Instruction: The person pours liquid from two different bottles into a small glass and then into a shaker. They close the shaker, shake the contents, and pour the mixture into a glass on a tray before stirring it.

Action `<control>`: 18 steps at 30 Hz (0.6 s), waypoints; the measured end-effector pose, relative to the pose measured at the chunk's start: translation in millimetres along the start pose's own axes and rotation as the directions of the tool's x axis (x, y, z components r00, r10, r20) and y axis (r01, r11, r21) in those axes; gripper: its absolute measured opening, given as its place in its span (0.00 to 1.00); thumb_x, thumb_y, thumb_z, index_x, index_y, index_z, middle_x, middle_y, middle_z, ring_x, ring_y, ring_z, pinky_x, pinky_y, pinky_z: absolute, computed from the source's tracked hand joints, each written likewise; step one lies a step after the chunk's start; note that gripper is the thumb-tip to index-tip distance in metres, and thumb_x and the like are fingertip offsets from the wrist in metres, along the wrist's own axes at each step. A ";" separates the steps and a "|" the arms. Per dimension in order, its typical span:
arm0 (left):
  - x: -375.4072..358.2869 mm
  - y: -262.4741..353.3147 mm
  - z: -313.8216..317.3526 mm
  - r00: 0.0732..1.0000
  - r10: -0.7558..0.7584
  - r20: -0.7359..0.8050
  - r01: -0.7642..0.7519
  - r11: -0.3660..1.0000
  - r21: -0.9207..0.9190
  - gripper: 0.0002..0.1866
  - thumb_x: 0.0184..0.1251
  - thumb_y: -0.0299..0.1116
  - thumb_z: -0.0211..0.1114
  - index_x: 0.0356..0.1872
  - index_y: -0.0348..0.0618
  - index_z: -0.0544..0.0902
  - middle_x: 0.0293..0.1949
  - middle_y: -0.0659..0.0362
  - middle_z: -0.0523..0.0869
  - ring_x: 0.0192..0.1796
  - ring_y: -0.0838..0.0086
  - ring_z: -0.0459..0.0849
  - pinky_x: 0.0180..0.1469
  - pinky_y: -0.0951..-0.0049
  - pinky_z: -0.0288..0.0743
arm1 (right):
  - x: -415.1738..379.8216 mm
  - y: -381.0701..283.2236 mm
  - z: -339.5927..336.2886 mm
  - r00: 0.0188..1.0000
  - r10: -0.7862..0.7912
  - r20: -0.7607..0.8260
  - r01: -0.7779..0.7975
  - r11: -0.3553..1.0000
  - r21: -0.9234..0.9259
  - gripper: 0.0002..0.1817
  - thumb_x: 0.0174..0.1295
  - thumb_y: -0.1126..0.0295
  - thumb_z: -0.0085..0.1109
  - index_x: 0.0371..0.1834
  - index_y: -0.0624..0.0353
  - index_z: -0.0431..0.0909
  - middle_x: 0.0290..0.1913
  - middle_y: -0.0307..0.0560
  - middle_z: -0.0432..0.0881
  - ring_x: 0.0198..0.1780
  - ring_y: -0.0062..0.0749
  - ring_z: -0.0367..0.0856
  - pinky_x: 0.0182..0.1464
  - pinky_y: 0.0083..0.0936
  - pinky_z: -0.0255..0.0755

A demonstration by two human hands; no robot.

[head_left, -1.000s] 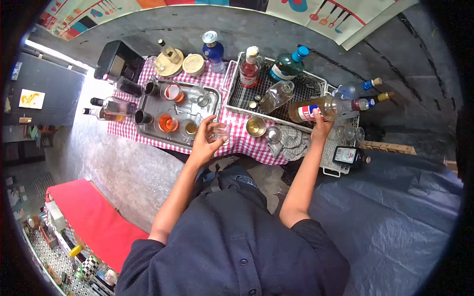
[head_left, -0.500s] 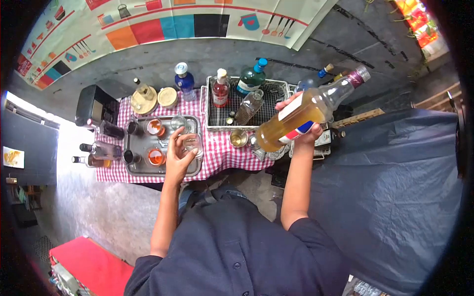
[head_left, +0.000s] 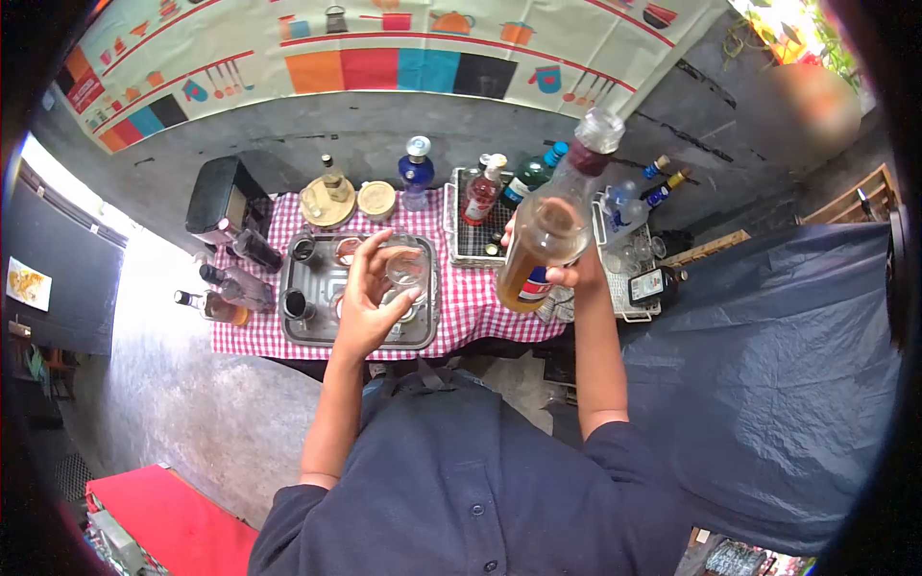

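My left hand [head_left: 370, 298] is closed on a small clear glass [head_left: 406, 269], held above the right part of a grey tray [head_left: 432, 331]. On that tray stand dark glasses [head_left: 297, 305] and glasses of orange-red drink [head_left: 347, 252], partly hidden by my fingers. My right hand [head_left: 567, 264] grips a large bottle of amber liquid [head_left: 528, 259], which is tilted, its neck pointing up and toward the camera. The bottle hides part of the wire basket behind it.
A white wire basket [head_left: 451, 230] holds a red bottle [head_left: 482, 192] and a green bottle [head_left: 530, 178]. A blue bottle [head_left: 416, 175], wooden boards and a black box [head_left: 219, 199] line the back. More bottles lie at the left; a second rack [head_left: 636, 315] is at the right.
The view has shifted, and the table appears further right. The amber bottle has swung more upright, its neck now nearer the camera. My left hand has raised the glass slightly.
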State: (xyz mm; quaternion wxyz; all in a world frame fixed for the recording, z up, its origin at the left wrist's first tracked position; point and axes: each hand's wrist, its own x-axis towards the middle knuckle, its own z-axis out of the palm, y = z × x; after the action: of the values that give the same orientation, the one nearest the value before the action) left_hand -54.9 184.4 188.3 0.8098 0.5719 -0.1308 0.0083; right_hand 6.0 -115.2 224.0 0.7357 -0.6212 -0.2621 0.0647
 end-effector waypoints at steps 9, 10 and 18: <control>-11.2 28.1 -42.7 0.997 0.072 0.029 -0.076 0.983 0.168 0.43 0.57 0.21 0.71 0.74 0.41 0.59 0.58 0.51 0.79 0.63 0.67 0.78 0.64 0.65 0.73 | 29.1 -19.5 61.8 0.944 0.301 0.132 -0.228 0.890 -0.396 0.45 0.35 0.62 0.83 0.60 0.65 0.73 0.54 0.43 0.81 0.56 0.27 0.78 0.64 0.28 0.69; -11.4 27.6 -47.5 0.996 0.079 0.027 -0.083 0.982 0.171 0.44 0.56 0.21 0.72 0.74 0.41 0.59 0.58 0.51 0.80 0.63 0.67 0.78 0.64 0.65 0.73 | 29.5 -12.9 63.1 0.946 0.279 0.164 -0.179 0.873 -0.453 0.42 0.36 0.62 0.83 0.57 0.64 0.74 0.51 0.44 0.82 0.53 0.26 0.79 0.60 0.28 0.71; -8.3 39.5 -77.2 0.996 0.066 0.065 -0.081 0.962 0.262 0.44 0.55 0.22 0.72 0.73 0.39 0.59 0.59 0.50 0.78 0.64 0.66 0.77 0.69 0.63 0.68 | 31.9 -9.4 85.9 0.915 0.370 0.164 -0.147 0.682 -0.716 0.40 0.34 0.60 0.83 0.53 0.63 0.75 0.44 0.47 0.83 0.46 0.30 0.82 0.54 0.30 0.74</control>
State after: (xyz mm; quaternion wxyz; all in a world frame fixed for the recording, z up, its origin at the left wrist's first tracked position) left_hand -53.8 270.9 198.9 0.7215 0.6695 -0.1723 0.0397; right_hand -8.9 -28.3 250.5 0.3860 -0.8637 -0.2826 0.1588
